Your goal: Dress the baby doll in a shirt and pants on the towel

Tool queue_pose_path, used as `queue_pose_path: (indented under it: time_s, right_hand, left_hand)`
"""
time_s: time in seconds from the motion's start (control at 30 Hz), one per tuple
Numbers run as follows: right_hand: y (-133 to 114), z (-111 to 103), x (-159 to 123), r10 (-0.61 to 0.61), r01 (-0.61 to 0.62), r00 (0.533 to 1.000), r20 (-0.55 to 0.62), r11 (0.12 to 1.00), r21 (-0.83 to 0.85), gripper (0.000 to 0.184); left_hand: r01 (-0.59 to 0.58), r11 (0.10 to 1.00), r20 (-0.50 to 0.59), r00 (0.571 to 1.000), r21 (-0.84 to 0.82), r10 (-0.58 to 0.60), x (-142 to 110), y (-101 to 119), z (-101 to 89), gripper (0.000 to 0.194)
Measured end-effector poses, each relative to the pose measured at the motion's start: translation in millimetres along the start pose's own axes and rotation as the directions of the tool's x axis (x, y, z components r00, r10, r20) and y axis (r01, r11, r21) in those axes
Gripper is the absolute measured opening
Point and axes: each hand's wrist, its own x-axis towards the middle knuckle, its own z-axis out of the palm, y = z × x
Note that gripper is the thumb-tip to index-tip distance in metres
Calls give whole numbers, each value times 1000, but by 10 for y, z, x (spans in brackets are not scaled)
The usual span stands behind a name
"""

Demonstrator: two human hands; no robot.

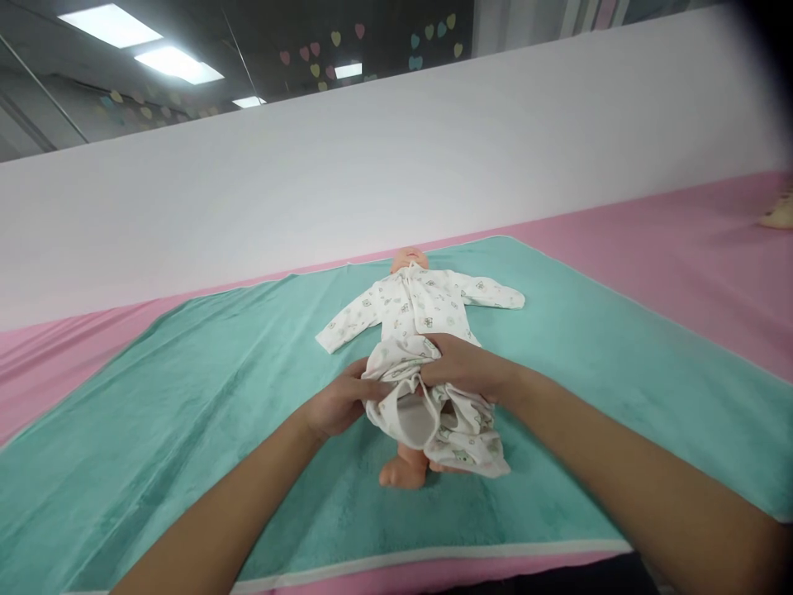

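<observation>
A baby doll (404, 473) lies on its back on a teal blanket (248, 479), its head away from me and its feet toward me. It wears a white printed top (421, 302), with both sleeves spread out to the sides. White printed baby trousers (469, 438) are bunched over the doll's legs, an opening facing me. My left hand (343, 399) pinches the left edge of the bunched cloth. My right hand (462, 365) grips its upper part, some fingers hidden in the folds. One bare foot shows below the cloth; the other is mostly covered.
A pink sheet (700, 256) lies under the blanket and shows around its edges. Behind the doll's head rises a white low wall (372, 182), with dark glass and heart stickers above it. At the far right edge a beige object (779, 211) is partly visible.
</observation>
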Motion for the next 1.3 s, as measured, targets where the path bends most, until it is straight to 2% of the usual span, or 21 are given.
queue_pose_path:
  time_s: [0.13,0.2,0.27,0.33,0.43,0.5,0.57,0.6,0.63,0.7,0.77,0.87,0.93,0.97,1.07,1.17,1.23,1.3]
  right_hand:
    - [-40,-5,-30,-13,13,1000,-4,998,-66,18]
    - [-59,-3,-40,-45,44,999,-9,993,-108,15]
    - [-63,-3,-44,-75,74,997,-4,991,-116,13]
    - [-50,-6,-45,-99,99,995,4,989,-106,12]
    - [-27,-11,-52,-107,109,994,34,991,-79,13]
    - [-21,-15,-61,-90,94,994,57,994,-60,16]
    - [-22,-22,-69,-88,91,994,68,995,-42,18]
    - [-25,-29,-72,-101,103,993,67,994,-29,19]
    - [-28,-38,-75,-120,121,991,65,993,-14,19]
    - [-38,-63,-83,-150,149,986,78,989,17,19]
    - [-51,-92,-97,-159,154,981,116,987,51,20]
    - [-69,-127,-129,-169,151,961,219,984,99,29]
    - [-69,-138,-151,-173,161,953,251,985,66,36]
    - [-63,-137,-161,-173,176,954,245,984,12,38]
    - [-32,-103,-183,-225,267,954,198,939,-218,31]
    - [0,-34,-199,-311,383,920,238,841,-381,21]
    - [11,13,-210,-308,404,911,272,797,-449,21]
    - [15,46,-223,-275,393,915,294,766,-508,24]
  left_hand:
    - [-48,988,50,998,146,41,-20,44,99,51]
    - [-61,976,41,998,210,54,-33,63,170,56]
    - [-36,957,-39,998,287,49,-43,58,238,56]
    - [19,923,-178,982,383,54,-47,22,294,49]
    - [93,852,-403,904,515,145,-44,-60,375,41]
    - [132,789,-531,804,600,269,-36,-101,448,43]
    - [161,683,-567,705,712,426,-20,-114,537,47]
    - [174,604,-539,680,778,498,-7,-109,582,49]
    - [187,509,-485,677,840,553,9,-98,623,50]
    - [215,306,-363,714,927,599,49,-60,683,50]
    - [269,143,-301,751,952,587,86,-4,712,48]
    - [367,9,-312,779,930,544,101,93,727,36]
    - [415,36,-373,773,909,513,67,143,748,29]
    - [435,98,-423,760,895,494,35,157,768,27]
    - [461,402,-603,697,791,388,-108,133,872,16]
    - [457,658,-737,636,599,229,-293,44,1025,9]
    - [482,735,-794,595,478,127,-416,-11,1126,13]
    - [532,744,-831,553,405,58,-526,-40,1202,15]
